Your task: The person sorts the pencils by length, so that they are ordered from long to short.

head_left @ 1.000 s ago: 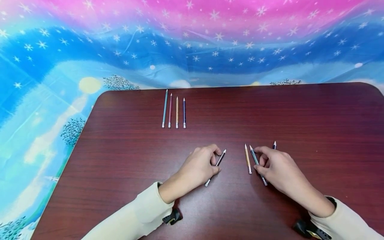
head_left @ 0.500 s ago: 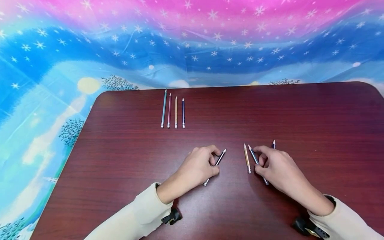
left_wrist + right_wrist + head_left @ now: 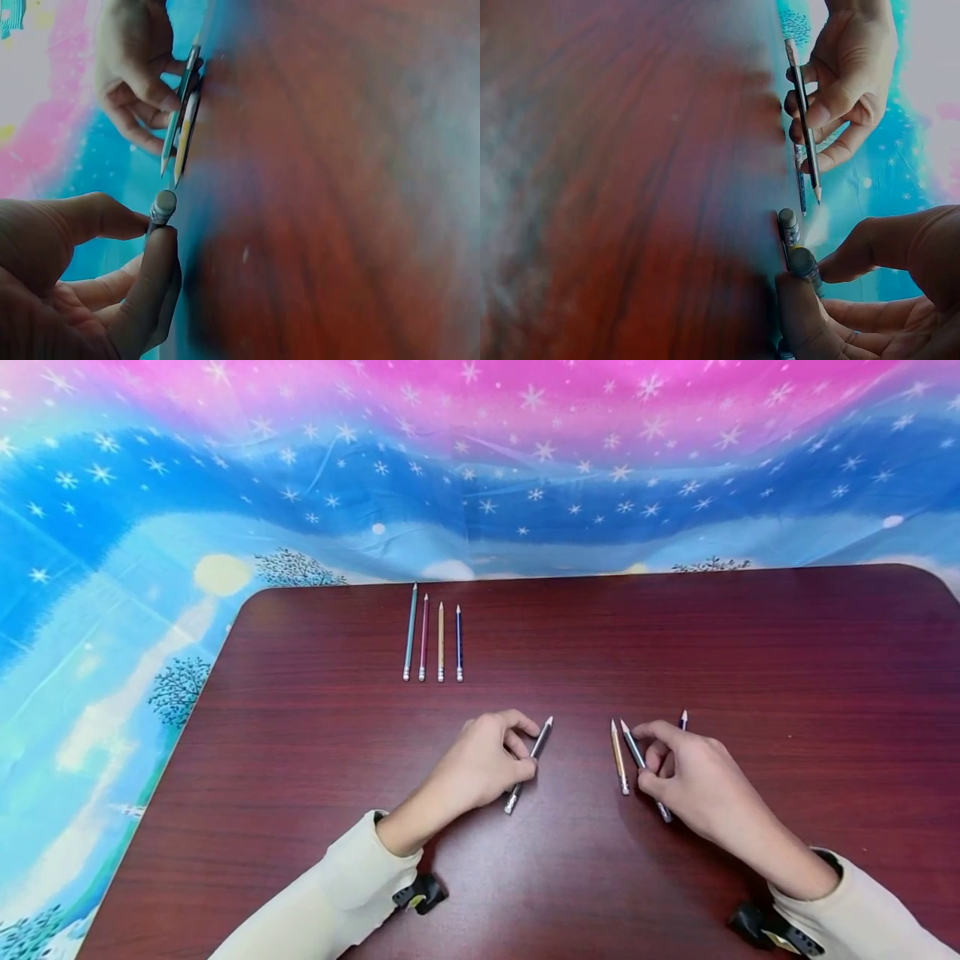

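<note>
Grip, left hand [image 3: 483, 762]: thumb and fingers pinching a black pencil [image 3: 540, 742], closed to pencil width, pencil slanted. Right hand [image 3: 701, 775] likewise, pinching a teal pencil [image 3: 634, 749]. Gold pencil [image 3: 618, 757] lies just beside it, between the hands. Dark pencil [image 3: 683, 721] mostly hidden behind right hand. Four pencils [image 3: 441, 642] in a row, far part of surface [image 3: 810, 677].

Glossy, reddish-brown wood-grain bench [image 3: 750, 643], far corners nicely rounded, a pale sheen [image 3: 517, 881] spreading toward its near edge! Past the far and left edges, a pink-and-blue printed fabric backdrop [image 3: 480, 468], white snowflakes [image 3: 532, 397] up high, pale yellow disc [image 3: 222, 574] by the far-left corner!
</note>
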Available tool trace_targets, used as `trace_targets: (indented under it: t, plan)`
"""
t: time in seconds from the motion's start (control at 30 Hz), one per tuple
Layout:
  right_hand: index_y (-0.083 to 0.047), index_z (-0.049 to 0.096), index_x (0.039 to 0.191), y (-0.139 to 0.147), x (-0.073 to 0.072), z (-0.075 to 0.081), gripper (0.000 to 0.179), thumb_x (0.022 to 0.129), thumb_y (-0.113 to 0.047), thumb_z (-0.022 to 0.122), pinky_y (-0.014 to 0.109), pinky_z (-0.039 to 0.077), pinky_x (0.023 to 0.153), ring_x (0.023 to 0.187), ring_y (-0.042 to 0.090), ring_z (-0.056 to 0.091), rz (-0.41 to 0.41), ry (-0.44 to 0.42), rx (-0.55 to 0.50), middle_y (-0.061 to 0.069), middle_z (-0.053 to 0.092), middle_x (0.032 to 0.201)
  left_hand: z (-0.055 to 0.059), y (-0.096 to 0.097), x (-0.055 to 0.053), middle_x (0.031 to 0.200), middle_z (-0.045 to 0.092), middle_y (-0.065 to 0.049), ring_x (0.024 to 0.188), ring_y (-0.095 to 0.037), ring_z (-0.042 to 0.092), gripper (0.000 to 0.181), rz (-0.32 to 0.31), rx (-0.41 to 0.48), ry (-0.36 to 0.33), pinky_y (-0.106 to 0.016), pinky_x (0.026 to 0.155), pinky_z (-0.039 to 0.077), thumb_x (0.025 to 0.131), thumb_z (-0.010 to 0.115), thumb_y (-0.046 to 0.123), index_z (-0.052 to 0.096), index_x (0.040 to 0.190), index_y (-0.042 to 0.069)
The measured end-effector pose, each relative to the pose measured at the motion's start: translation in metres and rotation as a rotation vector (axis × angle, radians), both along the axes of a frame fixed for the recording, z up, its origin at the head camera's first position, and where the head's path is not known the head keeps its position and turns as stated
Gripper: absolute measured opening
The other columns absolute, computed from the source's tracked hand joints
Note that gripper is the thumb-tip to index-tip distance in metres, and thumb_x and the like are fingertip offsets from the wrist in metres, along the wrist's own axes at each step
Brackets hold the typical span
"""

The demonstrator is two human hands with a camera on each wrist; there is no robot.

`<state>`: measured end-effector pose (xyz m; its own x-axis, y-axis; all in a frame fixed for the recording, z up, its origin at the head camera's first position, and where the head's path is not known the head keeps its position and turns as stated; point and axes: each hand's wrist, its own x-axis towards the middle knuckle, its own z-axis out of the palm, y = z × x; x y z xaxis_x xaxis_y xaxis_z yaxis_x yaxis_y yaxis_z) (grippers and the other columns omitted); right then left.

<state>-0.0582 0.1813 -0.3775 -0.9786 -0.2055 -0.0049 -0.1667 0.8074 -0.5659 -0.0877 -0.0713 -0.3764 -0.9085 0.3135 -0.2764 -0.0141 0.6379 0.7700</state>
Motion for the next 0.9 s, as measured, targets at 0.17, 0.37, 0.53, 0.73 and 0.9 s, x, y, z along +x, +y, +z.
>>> trace_targets:
  t: [0.17, 0.37, 0.53, 0.73, 0.9]
  plan:
    - [-0.007, 0.065, 0.107, 0.0, 0.0, 0.001, 0.036, 0.072, -0.002, 0.066, 0.019, 0.04, 0.057, 0.058, 0.0, 0.048, -0.007, 0.005, -0.03, -0.004, 0.058, 0.075, 0.004, -0.009, -0.011, 0.079, 0.068, -0.003, 0.057, -0.011, 0.062, 0.032, 0.077, 0.137, -0.089, -0.027, 0.052, 0.056, 0.082, 0.068, 0.001, 0.066, 0.113, 0.01]
    - [-0.008, 0.065, 0.108, -0.001, 0.0, 0.003, 0.037, 0.072, -0.001, 0.066, 0.018, 0.041, 0.056, 0.059, -0.001, 0.05, -0.022, -0.001, -0.074, -0.003, 0.058, 0.076, 0.01, -0.019, -0.027, 0.086, 0.068, -0.006, 0.062, -0.014, 0.065, 0.03, 0.162, 0.178, -0.112, -0.029, 0.057, 0.059, 0.087, 0.065, 0.003, 0.065, 0.116, 0.011]
    - [-0.007, 0.065, 0.109, 0.0, 0.0, 0.004, 0.037, 0.072, -0.001, 0.067, 0.017, 0.04, 0.056, 0.061, -0.002, 0.05, -0.028, 0.018, -0.096, -0.002, 0.059, 0.076, 0.012, -0.025, -0.042, 0.087, 0.067, -0.007, 0.064, -0.014, 0.066, 0.031, 0.23, 0.194, -0.101, -0.03, 0.06, 0.061, 0.088, 0.063, 0.002, 0.065, 0.117, 0.013]
    - [-0.008, 0.065, 0.111, 0.003, -0.001, 0.007, 0.039, 0.073, 0.0, 0.068, 0.016, 0.04, 0.056, 0.061, -0.002, 0.051, -0.033, 0.009, -0.101, -0.003, 0.059, 0.077, 0.017, -0.027, -0.058, 0.087, 0.067, -0.008, 0.067, -0.014, 0.065, 0.032, 0.283, 0.234, -0.076, -0.032, 0.064, 0.062, 0.089, 0.062, 0.002, 0.064, 0.119, 0.012]
    - [-0.008, 0.065, 0.111, 0.004, -0.001, 0.008, 0.039, 0.073, 0.0, 0.067, 0.016, 0.039, 0.056, 0.062, -0.002, 0.051, -0.033, 0.0, -0.117, 0.0, 0.06, 0.079, 0.019, -0.029, -0.07, 0.095, 0.07, -0.015, 0.072, -0.015, 0.066, 0.032, 0.319, 0.253, -0.056, -0.033, 0.067, 0.062, 0.09, 0.063, 0.003, 0.063, 0.121, 0.01]
